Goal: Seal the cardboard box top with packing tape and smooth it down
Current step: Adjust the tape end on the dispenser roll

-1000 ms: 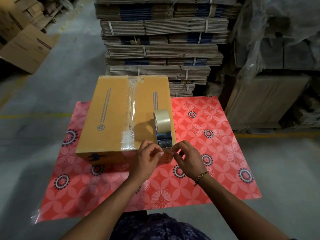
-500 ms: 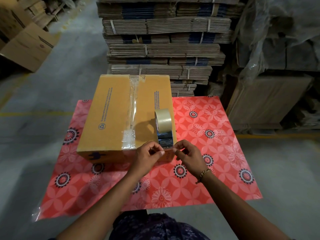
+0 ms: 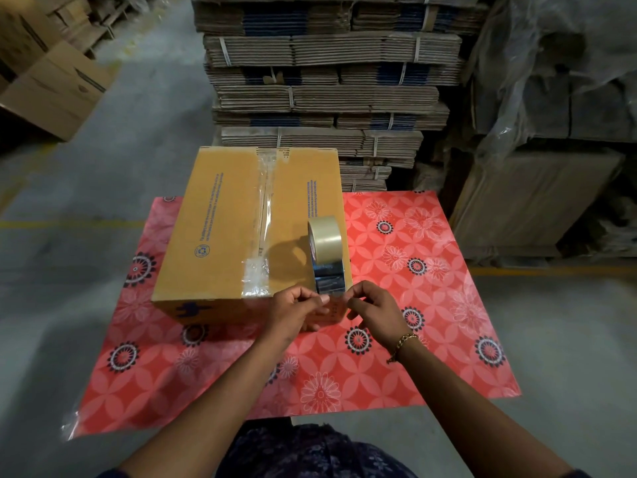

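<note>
Now I am watching both hands meeting at the centre of the frame, just below the tape roll (image 3: 325,238), which is standing on edge at the near right corner of the cardboard box (image 3: 251,225). Compared with a second ago, the left hand (image 3: 294,310) and right hand (image 3: 374,310) are sitting a little higher and closer together, fingertips pinched around the loose end of the tape (image 3: 330,298). I am judging that they are freeing the end for another strip.

The box is resting on a red floral tabletop (image 3: 413,305), left of centre. One clear strip (image 3: 263,215) is already running along its middle seam, wrinkled at the near end, so smoothing is looking unfinished.

Blue print is running up both top flaps, too small for me to read. A blue recycling symbol (image 3: 202,250) is showing at lower left of the lid. A gold bracelet (image 3: 401,345) is circling the right wrist.
</note>
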Demonstrator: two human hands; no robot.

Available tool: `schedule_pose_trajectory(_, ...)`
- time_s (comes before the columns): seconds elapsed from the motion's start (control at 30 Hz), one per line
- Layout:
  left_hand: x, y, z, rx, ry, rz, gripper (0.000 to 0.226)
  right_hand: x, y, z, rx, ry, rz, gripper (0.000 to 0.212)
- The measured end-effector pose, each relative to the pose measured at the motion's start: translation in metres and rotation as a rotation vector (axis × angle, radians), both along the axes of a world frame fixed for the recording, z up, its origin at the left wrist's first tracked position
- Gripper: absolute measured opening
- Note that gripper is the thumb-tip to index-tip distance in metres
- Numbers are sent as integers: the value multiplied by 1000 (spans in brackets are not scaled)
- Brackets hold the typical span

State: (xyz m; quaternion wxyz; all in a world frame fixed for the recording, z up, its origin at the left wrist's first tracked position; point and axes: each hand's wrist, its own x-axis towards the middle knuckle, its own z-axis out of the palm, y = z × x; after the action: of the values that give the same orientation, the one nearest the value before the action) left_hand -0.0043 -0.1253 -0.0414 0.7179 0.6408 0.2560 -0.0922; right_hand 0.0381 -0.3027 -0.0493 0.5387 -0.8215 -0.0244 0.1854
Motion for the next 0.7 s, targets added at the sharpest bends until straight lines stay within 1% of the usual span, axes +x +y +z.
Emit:
schedule_pose_trajectory(0.13, 3, -5, -1, -46, 64, 62, 14, 6, 4, 0, -55, 33, -20, 10)
schedule_pose_trajectory(0.27, 3, -13, -1, -70, 94, 144, 19, 11, 8, 1, -70, 99, -72, 14)
schedule_pose_trajectory(0.4, 4, -19, -3, -84, 116, 192, 21, 13, 12, 6, -113, 131, -68, 21)
schedule_pose_trajectory(0.47, 5, -22, -4, -96, 120, 210, 21, 13, 13, 6, -121, 141, -62, 19)
schedule_pose_trajectory(0.53, 4, -25, -4, -119, 112, 243, 27, 13, 11, 7, -84, 146, -75, 13)
schedule_pose_trajectory(0.6, 5, -26, -4, -115, 91, 263, 37, 9, 8, 6, 1, 167, -107, 8)
schedule_pose_trajectory(0.63, 5, -26, -4, -103, 80, 259, 39, 5, 7, 6, 50, 186, -131, 9)
schedule_pose_trajectory(0.7, 5, -26, -3, -105, 59, 264, 39, -5, 5, 1, 137, 227, -187, 19)
